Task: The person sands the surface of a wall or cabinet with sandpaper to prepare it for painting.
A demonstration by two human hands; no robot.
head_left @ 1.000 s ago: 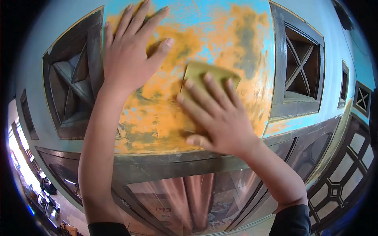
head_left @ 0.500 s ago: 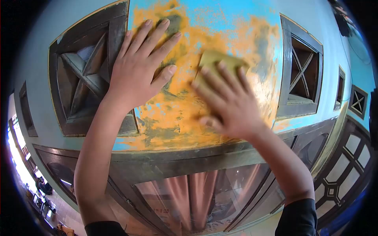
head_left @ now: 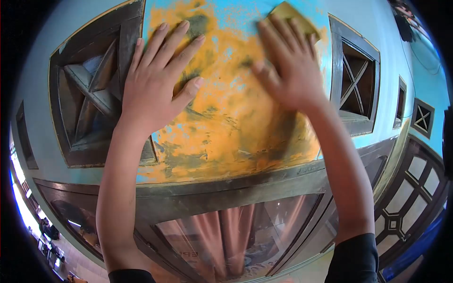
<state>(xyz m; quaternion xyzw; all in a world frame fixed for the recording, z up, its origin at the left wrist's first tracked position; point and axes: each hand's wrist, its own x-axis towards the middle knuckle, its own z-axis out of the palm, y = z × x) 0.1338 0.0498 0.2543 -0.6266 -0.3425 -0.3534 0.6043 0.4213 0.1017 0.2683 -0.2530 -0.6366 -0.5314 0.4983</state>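
My left hand (head_left: 153, 85) lies flat with its fingers spread on the left part of a wall panel (head_left: 222, 108) patched in orange, blue and dark grey. My right hand (head_left: 295, 70) presses a folded olive-yellow sheet, apparently sandpaper (head_left: 286, 10), against the panel's upper right. Motion blurs the right fingers a little, and the palm and fingers hide part of the sheet. Nothing sits under the left hand except the painted surface.
Dark wooden vents with crossed slats flank the panel, one on the left (head_left: 89, 89) and one on the right (head_left: 355, 78). Below runs a dark wooden beam (head_left: 226, 184) over glass with pinkish curtains (head_left: 231, 231). A panelled door (head_left: 410, 188) stands at far right.
My right hand has slid the sheet up and to the right, from the panel's middle to its top. The left hand stays on its patch while the view shifts slightly.
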